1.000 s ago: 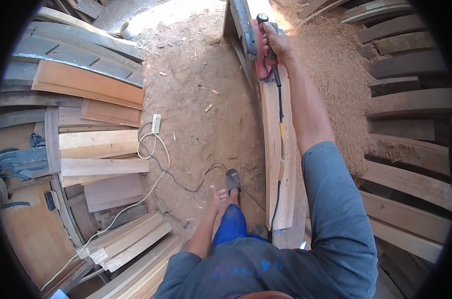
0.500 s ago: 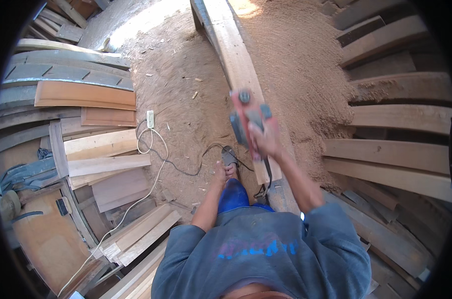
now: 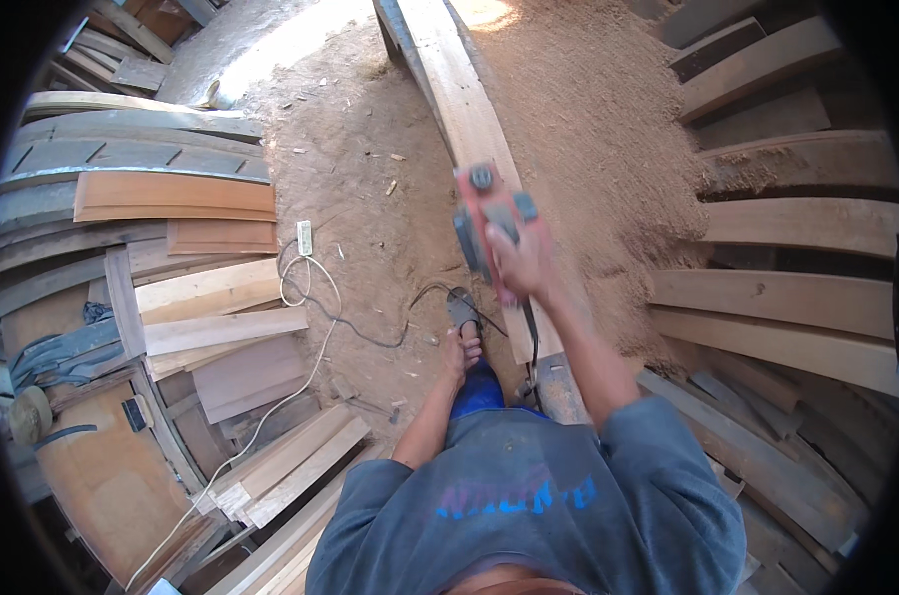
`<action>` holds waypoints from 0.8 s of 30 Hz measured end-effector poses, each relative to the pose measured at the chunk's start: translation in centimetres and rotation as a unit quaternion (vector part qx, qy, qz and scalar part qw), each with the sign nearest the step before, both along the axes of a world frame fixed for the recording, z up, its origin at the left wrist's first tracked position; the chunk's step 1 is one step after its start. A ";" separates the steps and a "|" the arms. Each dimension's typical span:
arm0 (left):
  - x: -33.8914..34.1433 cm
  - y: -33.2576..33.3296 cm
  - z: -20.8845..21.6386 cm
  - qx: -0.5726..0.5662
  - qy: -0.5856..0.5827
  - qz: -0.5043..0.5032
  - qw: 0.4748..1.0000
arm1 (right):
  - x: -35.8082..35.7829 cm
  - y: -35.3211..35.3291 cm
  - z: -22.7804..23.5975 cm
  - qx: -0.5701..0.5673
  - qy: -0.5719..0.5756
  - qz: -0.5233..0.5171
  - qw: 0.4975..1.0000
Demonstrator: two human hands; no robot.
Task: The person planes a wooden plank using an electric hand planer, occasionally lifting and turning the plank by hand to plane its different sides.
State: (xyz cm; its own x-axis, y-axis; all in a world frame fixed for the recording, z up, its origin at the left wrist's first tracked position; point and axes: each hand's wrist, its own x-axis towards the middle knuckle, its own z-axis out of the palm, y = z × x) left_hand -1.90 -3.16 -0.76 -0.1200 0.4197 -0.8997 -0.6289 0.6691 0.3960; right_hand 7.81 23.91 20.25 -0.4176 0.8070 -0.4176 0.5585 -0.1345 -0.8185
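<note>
My right hand [image 3: 522, 260] is closed round the handle of a red and dark electric hand planer [image 3: 481, 203], slightly blurred. The planer rests on a long pale wooden board [image 3: 461, 91] that runs away from me on a narrow bench or beam [image 3: 558, 389]. From the planer's rear a black cord [image 3: 534, 342] hangs down past the near end of the board. My left hand [image 3: 459, 354] hangs over my leg, close to my sandalled foot [image 3: 461, 305], with nothing in it and its fingers loosely bent and a little apart.
Sawdust and chips [image 3: 598, 149] cover the ground. A white extension socket [image 3: 303, 238] with a pale cord [image 3: 322, 347] lies at left. Stacked boards [image 3: 211, 291] line the left side, and thick planks [image 3: 786, 302] the right.
The planer and my right hand have slid slightly farther along the board. My left hand has shifted a little to the right and nearer to me, over my leg.
</note>
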 end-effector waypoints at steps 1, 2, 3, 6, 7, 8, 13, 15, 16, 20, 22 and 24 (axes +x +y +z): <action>-0.6 0.6 -0.1 0.002 0.002 -0.004 1.000 | -2.2 3.1 1.8 0.014 0.020 -0.031 0.999; -1.3 1.2 -0.1 0.006 0.004 -0.003 1.000 | -4.5 5.7 3.8 0.029 0.041 -0.062 0.997; -2.0 2.0 -0.3 0.013 0.015 -0.018 1.000 | -6.1 8.5 4.0 0.035 0.048 -0.070 0.996; -3.5 4.8 0.1 0.026 0.025 -0.051 0.998 | -9.1 16.0 3.2 0.038 0.036 -0.073 0.996; -4.1 5.4 0.2 0.028 0.026 -0.064 0.997 | -9.5 17.0 2.8 0.030 0.017 -0.065 0.997; -4.6 5.8 0.4 0.033 0.025 -0.068 0.997 | -9.3 17.0 2.3 0.035 0.016 -0.069 0.997; -6.0 8.2 1.0 0.059 0.041 -0.154 0.985 | -3.8 11.2 -0.5 0.044 0.098 -0.069 0.992; -6.3 7.9 0.7 0.078 0.026 -0.172 0.982 | -0.6 5.1 0.0 -0.021 0.132 -0.070 0.989; -6.0 8.1 0.5 0.095 0.008 -0.193 0.977 | 1.9 1.9 0.0 -0.050 0.108 -0.070 0.990; -2.5 9.2 2.1 0.079 -0.005 -0.192 0.978 | 10.7 -11.1 3.6 -0.172 0.043 -0.104 0.979; 0.2 10.3 4.7 0.120 -0.004 -0.160 0.980 | 15.8 -16.7 2.5 -0.172 0.022 -0.138 0.975; 2.5 11.5 7.4 0.140 0.028 -0.180 0.973 | 17.7 -20.2 4.2 -0.172 0.021 -0.200 0.964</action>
State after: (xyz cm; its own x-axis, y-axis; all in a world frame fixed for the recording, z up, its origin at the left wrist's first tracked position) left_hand 0.56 8.30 6.66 0.0353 0.6711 -0.7405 -0.3459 0.7034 0.6210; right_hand 25.47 3.71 24.48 -0.1247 0.7232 -0.6793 0.3733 -0.6001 -0.7074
